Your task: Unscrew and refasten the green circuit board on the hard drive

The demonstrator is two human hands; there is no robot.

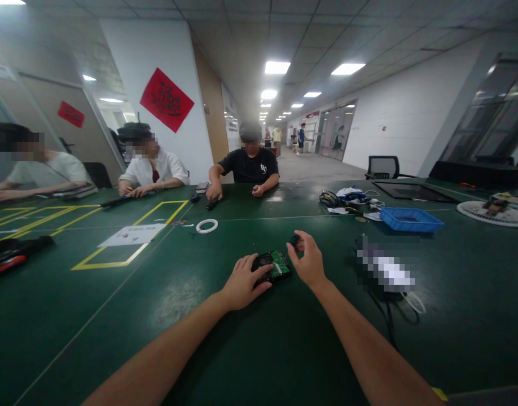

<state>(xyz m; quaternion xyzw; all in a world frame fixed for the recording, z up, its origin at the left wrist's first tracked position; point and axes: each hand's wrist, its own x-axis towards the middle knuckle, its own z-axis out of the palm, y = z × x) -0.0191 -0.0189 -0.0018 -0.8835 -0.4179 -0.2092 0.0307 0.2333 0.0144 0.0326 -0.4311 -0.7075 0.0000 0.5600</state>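
Observation:
A hard drive (279, 264) lies on the green tabletop in front of me, its green circuit board facing up. My left hand (245, 282) covers its left end, fingers over the black part and thumb along the near edge, holding it against the table. Just right of the drive, my right hand (308, 259) is raised, with thumb and fingers pinched on a small dark-handled screwdriver (293, 240). Its thin shaft points down toward the drive's right end; whether the tip touches is too small to tell.
Right of my hands lies a blurred-out item (388, 270) with cables. Beyond it stand a blue tray (411, 220) and a tangle of cables (347, 196). A white ring (207, 226) and a paper sheet (131, 234) lie left. Several people sit across the table (178, 338).

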